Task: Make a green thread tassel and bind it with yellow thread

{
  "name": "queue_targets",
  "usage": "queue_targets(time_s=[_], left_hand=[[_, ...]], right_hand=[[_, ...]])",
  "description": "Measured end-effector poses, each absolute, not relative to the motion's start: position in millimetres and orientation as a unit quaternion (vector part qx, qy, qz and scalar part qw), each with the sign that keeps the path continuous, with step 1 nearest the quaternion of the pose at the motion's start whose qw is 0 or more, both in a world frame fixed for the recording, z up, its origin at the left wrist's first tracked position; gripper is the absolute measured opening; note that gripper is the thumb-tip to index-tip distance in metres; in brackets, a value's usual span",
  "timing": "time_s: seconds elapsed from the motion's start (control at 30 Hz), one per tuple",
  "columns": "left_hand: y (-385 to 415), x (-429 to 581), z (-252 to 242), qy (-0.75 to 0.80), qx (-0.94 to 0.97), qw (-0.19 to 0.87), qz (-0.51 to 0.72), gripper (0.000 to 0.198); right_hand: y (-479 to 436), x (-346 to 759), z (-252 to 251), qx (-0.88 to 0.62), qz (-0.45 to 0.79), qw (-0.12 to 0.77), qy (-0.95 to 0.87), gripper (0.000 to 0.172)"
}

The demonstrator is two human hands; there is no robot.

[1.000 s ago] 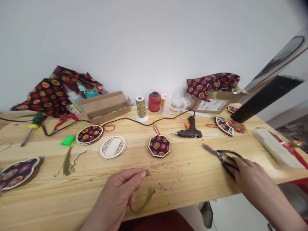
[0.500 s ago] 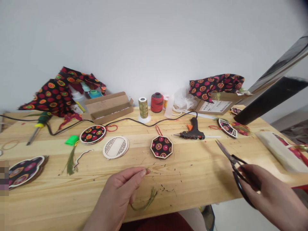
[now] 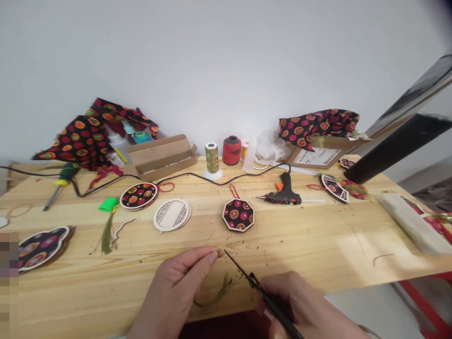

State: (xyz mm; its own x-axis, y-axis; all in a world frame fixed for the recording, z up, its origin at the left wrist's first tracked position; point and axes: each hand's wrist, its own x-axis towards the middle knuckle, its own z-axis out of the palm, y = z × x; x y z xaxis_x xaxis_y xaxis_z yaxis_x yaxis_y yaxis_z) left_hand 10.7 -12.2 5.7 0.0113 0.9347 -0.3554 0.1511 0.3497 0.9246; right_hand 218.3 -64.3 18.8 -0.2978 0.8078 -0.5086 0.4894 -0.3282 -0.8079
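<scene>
My left hand (image 3: 183,282) is closed in a pinch above the front of the table, holding an olive-green thread tassel (image 3: 222,288) whose loose strands hang out below the fingers. My right hand (image 3: 300,301) grips black-handled scissors (image 3: 243,272). Their tip points up and left, close to my left fingertips; whether it touches the thread I cannot tell. The blades look closed, seen edge-on. Just beyond my hands lies an octagonal ornament (image 3: 238,214) with a wooden rim, patterned cloth and a red loop.
A black glue gun (image 3: 282,192) lies behind the scissors, its cord running left. A round wooden piece (image 3: 172,214) and a round cloth ornament (image 3: 139,196) lie on the left. Green thread (image 3: 212,159) and red thread (image 3: 232,150) spools stand at the back beside a cardboard box (image 3: 164,157).
My right hand has brought the scissors from the right side of the table leftward to my left fingertips. My left hand stays nearly in place, still pinching the tassel.
</scene>
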Motion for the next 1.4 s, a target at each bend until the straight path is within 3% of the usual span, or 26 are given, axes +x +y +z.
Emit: queue_targets(time_s=[0.17, 0.7, 1.4], left_hand=[[-12, 7, 3, 0.577, 0.483, 0.576, 0.318, 0.017], [-11, 11, 11, 0.546, 0.521, 0.58, 0.307, 0.019], [-12, 12, 9, 0.546, 0.466, 0.613, 0.33, 0.017]], right_hand=[[-44, 210, 28, -0.52, 0.651, 0.117, -0.54, 0.017], [-41, 202, 23, -0.52, 0.695, 0.167, -0.469, 0.01], [-50, 206, 11, -0.523, 0.649, 0.191, -0.518, 0.007]])
